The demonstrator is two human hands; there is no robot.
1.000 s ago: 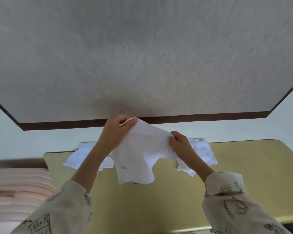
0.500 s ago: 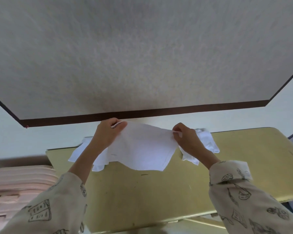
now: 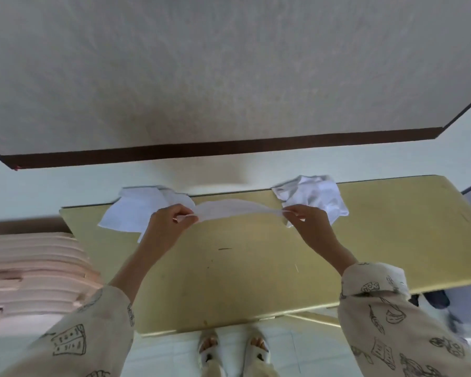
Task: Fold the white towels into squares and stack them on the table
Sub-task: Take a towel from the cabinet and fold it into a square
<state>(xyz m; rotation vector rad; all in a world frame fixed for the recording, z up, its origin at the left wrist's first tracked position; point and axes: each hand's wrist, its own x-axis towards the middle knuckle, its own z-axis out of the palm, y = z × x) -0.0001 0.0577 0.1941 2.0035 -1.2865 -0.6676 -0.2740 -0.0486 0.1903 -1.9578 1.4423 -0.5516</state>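
A white towel (image 3: 233,209) stretches taut and nearly flat between my two hands, just above the far part of the yellow table (image 3: 242,281). My left hand (image 3: 170,224) pinches its left corner and my right hand (image 3: 309,223) pinches its right corner. Flat white towels (image 3: 132,210) lie at the table's far left edge, partly behind my left hand. A crumpled heap of white towels (image 3: 314,195) sits at the far right, behind my right hand.
A pink stack of flat pieces (image 3: 30,270) stands left of the table. The wall rises just behind the table's far edge. My feet in sandals (image 3: 233,346) are below the near edge. A dark object (image 3: 437,299) lies on the floor at right.
My hands have moved apart and lowered, pulling the hanging towel out into a flat, stretched strip over the table. The view has tilted down, showing more of the table and my feet.
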